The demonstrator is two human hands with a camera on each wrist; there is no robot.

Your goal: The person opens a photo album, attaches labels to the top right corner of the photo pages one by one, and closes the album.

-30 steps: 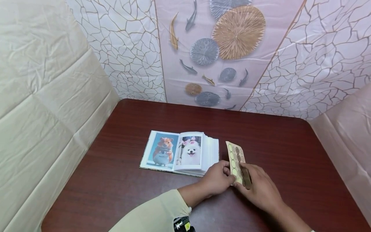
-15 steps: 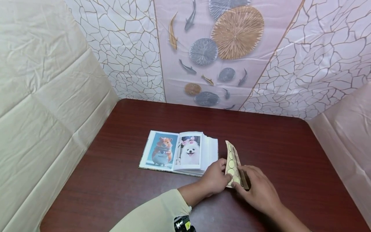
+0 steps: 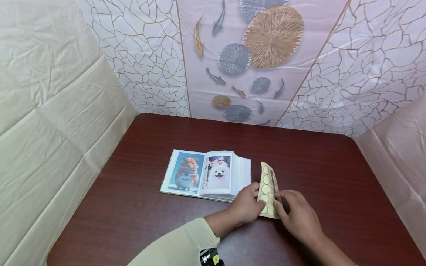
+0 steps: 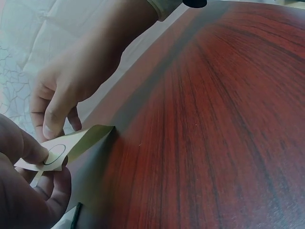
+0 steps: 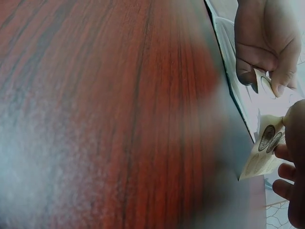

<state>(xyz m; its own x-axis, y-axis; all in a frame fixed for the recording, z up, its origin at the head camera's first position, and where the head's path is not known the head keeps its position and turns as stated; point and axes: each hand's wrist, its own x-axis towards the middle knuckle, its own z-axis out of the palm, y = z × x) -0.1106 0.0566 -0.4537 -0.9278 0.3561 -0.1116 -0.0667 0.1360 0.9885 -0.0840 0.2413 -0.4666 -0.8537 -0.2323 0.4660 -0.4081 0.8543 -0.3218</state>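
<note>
A cream sheet of round stickers [image 3: 266, 188] stands tilted above the table, with a column of pale yellow circles on its left part and dark brown ones along its curled right part. My left hand [image 3: 245, 207] pinches its lower left, thumb on the front; in the left wrist view that thumb presses beside a circle outline on the sheet [image 4: 71, 141]. At the right edge, my right hand [image 3: 301, 218] pinches the sheet between thumb and index finger. In the right wrist view, dark printed ovals show on the sheet [image 5: 267, 138] beside the right fingers [image 5: 284, 171].
Left of the sheet lies an open photo album [image 3: 241, 173], showing a hamster picture [image 3: 187, 171] and a white dog picture [image 3: 218, 173]. It rests on a dark red wooden table [image 3: 139, 218]. Patterned cloth [image 3: 233, 92] hangs behind the table, with plain cloth [image 3: 50, 111] at the left.
The sheet has turned in my hands, and its pale column now faces the head camera more. My right thumb has shifted up its right edge; the brown flap by it no longer shows. The album stays put.
</note>
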